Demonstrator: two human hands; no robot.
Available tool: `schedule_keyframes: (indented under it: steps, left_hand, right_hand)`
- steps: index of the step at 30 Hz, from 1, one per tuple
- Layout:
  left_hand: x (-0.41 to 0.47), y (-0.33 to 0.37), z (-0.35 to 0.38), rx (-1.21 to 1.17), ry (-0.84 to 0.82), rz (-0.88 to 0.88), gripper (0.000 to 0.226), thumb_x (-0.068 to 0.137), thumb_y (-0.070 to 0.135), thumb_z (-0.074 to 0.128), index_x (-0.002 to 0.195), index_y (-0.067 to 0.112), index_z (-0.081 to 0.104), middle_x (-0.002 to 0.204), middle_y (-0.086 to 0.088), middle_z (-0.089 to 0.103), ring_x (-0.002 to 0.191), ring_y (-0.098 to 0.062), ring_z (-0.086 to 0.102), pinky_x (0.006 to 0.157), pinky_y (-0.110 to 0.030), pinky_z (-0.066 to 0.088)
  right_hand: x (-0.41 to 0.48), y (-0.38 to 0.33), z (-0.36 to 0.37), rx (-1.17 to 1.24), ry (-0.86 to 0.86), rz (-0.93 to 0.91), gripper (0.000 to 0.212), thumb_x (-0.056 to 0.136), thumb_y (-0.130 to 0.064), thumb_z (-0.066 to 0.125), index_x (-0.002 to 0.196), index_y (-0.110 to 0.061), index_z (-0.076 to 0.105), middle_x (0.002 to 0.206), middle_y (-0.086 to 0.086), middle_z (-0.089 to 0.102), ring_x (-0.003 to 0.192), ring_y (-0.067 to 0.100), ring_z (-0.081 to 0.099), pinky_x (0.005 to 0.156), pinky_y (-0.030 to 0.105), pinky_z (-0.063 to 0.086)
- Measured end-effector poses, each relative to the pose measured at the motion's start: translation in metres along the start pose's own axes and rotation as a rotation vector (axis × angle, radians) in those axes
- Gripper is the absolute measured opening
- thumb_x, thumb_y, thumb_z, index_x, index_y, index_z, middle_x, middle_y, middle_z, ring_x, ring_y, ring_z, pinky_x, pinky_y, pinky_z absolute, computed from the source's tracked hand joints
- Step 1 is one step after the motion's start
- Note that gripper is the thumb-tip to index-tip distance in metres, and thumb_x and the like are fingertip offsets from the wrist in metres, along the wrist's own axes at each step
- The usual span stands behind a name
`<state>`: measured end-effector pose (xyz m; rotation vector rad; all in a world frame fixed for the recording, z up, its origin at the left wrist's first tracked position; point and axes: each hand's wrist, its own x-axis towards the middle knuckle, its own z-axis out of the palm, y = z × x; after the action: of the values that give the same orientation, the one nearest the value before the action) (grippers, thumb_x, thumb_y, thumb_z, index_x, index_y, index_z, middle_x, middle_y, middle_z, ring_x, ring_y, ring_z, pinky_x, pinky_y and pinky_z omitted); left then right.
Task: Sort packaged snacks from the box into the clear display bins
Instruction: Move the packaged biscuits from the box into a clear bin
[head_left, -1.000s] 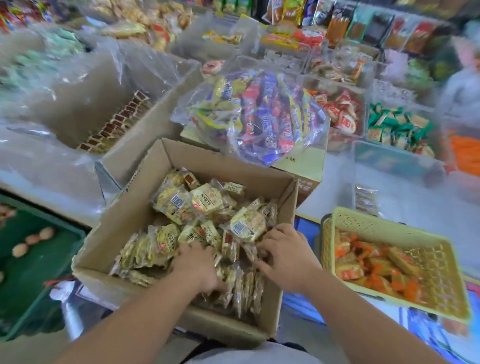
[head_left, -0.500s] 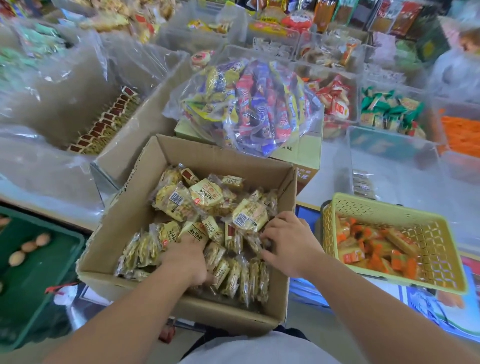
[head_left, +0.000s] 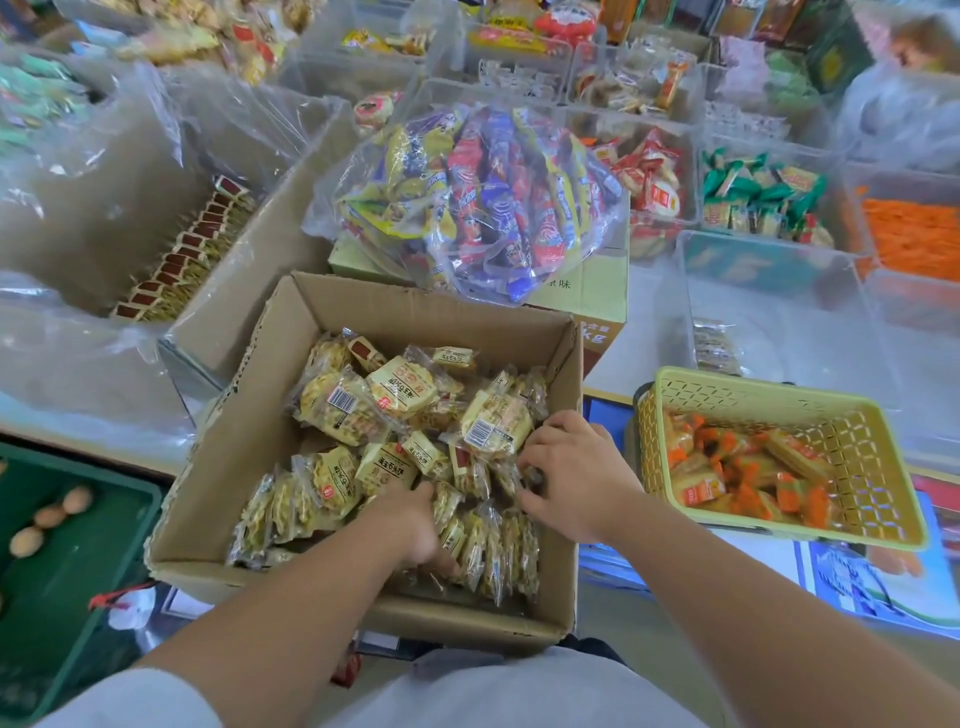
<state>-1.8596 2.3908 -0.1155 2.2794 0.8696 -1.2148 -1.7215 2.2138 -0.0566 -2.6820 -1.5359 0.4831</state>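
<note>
Packaged snacks (head_left: 395, 415): heaped loose in the open cardboard box (head_left: 260, 415) just in front of the person, a few rows standing on edge near the front wall. Look light and crinkly, slick in clear film, probably brittle biscuit inside; best gathered several at once by the flat faces, pressed gently, not crushed or pinched at the seals. Left hand (head_left: 410, 525): reaches palm-down into the standing rows, fingers buried among packets, so cannot tell whether gripping. Right hand (head_left: 576, 478): sits by the box's right wall, fingers curled round packets at the pile's edge. Clear display bin (head_left: 779, 312): waits on the tabletop beyond the yellow basket (head_left: 779, 384).
</note>
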Motion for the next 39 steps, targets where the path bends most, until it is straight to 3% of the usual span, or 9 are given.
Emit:
schedule_keyframes:
  steps: [5, 9, 17, 22, 24, 27, 30, 34, 39]
  left_hand:
    - [0.002, -0.001, 0.002, -0.055, 0.051, -0.016, 0.122, 0.071, 0.048, 0.089, 0.164, 0.03, 0.012, 0.17, -0.01, 0.009, 0.151, -0.04, 0.029, 0.112, -0.051, 0.046]
    - [-0.002, -0.014, -0.011, -0.118, 0.019, -0.002, 0.112, 0.077, 0.038, 0.086, 0.164, 0.023, 0.016, 0.168, -0.009, 0.025, 0.145, -0.036, 0.041, 0.115, -0.049, 0.043]
    - [-0.015, -0.031, -0.031, 0.174, 0.09, -0.011, 0.085, 0.088, 0.028, 0.072, 0.161, 0.022, 0.03, 0.151, -0.006, 0.052, 0.127, -0.029, 0.058, 0.102, -0.042, 0.054]
    - [-0.018, -0.016, -0.015, 0.065, 0.118, 0.009, 0.1, 0.084, -0.006, 0.058, 0.164, 0.023, 0.007, 0.142, -0.011, 0.055, 0.094, -0.023, 0.068, 0.075, -0.034, 0.061]
    - [-0.017, -0.014, -0.01, 0.004, 0.077, 0.003, 0.105, 0.084, -0.008, 0.057, 0.164, 0.024, -0.003, 0.144, -0.015, 0.053, 0.098, -0.025, 0.069, 0.084, -0.04, 0.062]
    - [-0.013, -0.01, -0.005, -0.052, 0.064, -0.002, 0.1, 0.089, 0.008, 0.063, 0.164, 0.027, 0.0, 0.166, -0.018, 0.022, 0.137, -0.04, 0.048, 0.108, -0.048, 0.048]
    - [-0.008, -0.005, 0.007, -0.006, 0.03, -0.013, 0.108, 0.086, 0.057, 0.068, 0.164, 0.029, -0.001, 0.172, -0.011, -0.005, 0.151, -0.046, 0.024, 0.115, -0.053, 0.04]
    - [0.0, -0.004, 0.015, 0.112, 0.088, -0.048, 0.12, 0.075, 0.078, 0.068, 0.163, 0.031, 0.002, 0.169, -0.013, 0.008, 0.148, -0.048, 0.026, 0.111, -0.056, 0.043]
    - [0.0, -0.009, 0.008, 0.109, 0.108, -0.039, 0.112, 0.074, 0.066, 0.076, 0.161, 0.033, 0.014, 0.165, -0.013, 0.021, 0.144, -0.045, 0.034, 0.105, -0.054, 0.05]
  right_hand:
    - [0.0, 0.0, 0.0, 0.009, 0.0, 0.003, 0.051, 0.086, -0.063, 0.04, 0.121, -0.037, 0.068, 0.117, -0.018, 0.06, 0.124, 0.015, 0.037, 0.102, 0.043, 0.037]
    - [0.0, 0.0, 0.0, 0.012, 0.004, 0.001, 0.051, 0.086, -0.063, 0.04, 0.12, -0.037, 0.068, 0.117, -0.018, 0.06, 0.124, 0.015, 0.036, 0.102, 0.042, 0.036]
    - [0.001, -0.001, 0.0, 0.024, 0.016, 0.003, 0.051, 0.085, -0.063, 0.039, 0.117, -0.038, 0.069, 0.114, -0.02, 0.06, 0.122, 0.014, 0.037, 0.101, 0.041, 0.036]
    - [0.001, 0.0, 0.001, 0.019, 0.02, 0.003, 0.052, 0.084, -0.064, 0.037, 0.116, -0.038, 0.069, 0.113, -0.02, 0.06, 0.121, 0.014, 0.037, 0.1, 0.041, 0.036]
    - [0.001, -0.001, 0.001, 0.017, 0.019, 0.003, 0.053, 0.084, -0.064, 0.036, 0.116, -0.038, 0.069, 0.113, -0.02, 0.06, 0.122, 0.014, 0.037, 0.1, 0.041, 0.036]
    - [0.001, -0.001, 0.001, 0.021, 0.018, 0.007, 0.053, 0.084, -0.064, 0.036, 0.117, -0.038, 0.069, 0.115, -0.02, 0.06, 0.123, 0.014, 0.036, 0.101, 0.042, 0.036]
    - [0.001, 0.0, 0.002, 0.02, 0.019, 0.008, 0.052, 0.084, -0.063, 0.037, 0.117, -0.038, 0.069, 0.116, -0.02, 0.06, 0.123, 0.014, 0.036, 0.101, 0.042, 0.036]
    - [0.0, 0.0, 0.004, 0.018, 0.034, 0.012, 0.05, 0.084, -0.063, 0.039, 0.116, -0.039, 0.069, 0.114, -0.021, 0.06, 0.121, 0.014, 0.038, 0.1, 0.041, 0.037]
    - [0.0, 0.001, 0.004, 0.03, 0.041, 0.013, 0.049, 0.085, -0.062, 0.041, 0.116, -0.039, 0.069, 0.114, -0.02, 0.06, 0.12, 0.013, 0.038, 0.1, 0.041, 0.037]
